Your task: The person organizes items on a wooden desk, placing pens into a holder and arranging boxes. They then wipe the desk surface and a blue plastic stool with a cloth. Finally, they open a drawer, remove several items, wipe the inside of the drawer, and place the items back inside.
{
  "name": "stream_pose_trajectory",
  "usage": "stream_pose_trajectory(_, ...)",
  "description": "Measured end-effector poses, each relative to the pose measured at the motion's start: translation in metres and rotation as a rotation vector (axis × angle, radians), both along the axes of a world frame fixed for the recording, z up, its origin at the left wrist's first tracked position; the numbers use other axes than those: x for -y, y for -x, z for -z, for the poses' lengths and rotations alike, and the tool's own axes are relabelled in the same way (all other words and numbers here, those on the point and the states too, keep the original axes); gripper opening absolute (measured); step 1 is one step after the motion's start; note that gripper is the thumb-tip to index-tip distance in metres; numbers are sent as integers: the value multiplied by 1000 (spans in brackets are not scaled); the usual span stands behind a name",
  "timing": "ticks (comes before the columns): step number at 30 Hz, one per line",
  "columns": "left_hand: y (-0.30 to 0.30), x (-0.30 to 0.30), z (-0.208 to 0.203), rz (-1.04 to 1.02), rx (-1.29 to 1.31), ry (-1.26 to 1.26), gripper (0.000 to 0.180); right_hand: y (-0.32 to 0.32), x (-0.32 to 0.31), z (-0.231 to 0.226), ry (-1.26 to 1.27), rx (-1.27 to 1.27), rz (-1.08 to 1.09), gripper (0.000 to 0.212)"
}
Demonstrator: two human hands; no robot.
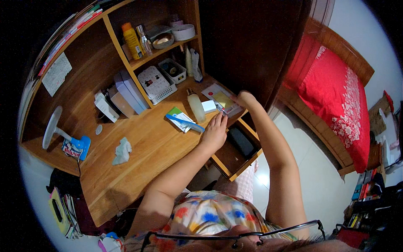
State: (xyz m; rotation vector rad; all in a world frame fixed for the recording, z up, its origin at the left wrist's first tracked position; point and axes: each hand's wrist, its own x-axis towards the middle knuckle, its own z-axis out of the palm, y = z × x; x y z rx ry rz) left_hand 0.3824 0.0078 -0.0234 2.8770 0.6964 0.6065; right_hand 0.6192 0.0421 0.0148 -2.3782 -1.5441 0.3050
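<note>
My left hand (215, 133) rests on the right part of the wooden desk, above the open drawer (228, 161). Its fingers are stretched forward, with the tips at a small item (222, 110) that I cannot make out. Beside it lies a blue comb (184, 122) across a green and white box (179, 116). My right hand (245, 101) reaches the desk's right end, next to a yellow pad (223, 99) on a printed sheet (212, 91); its fingers are mostly hidden. Near both hands are a small white box (208, 106) and a frosted bottle (196, 106).
A dark flat case (242, 142) lies in the drawer, which juts toward me. A crumpled white tissue (122, 151) and a blue-based lamp (82, 147) are on the left. Shelves hold a yellow bottle (132, 40) and baskets (161, 91). A red-covered bed (331, 92) stands right.
</note>
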Motion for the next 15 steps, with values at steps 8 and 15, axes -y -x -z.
stream_pose_trajectory(8,-2,-2,6,15,3,-23,59,-5,-7,8,70,-71,-12,63)
stream_pose_trajectory(15,0,-3,5,32,37,-40,58,-19,-7,17,27,-269,27,57)
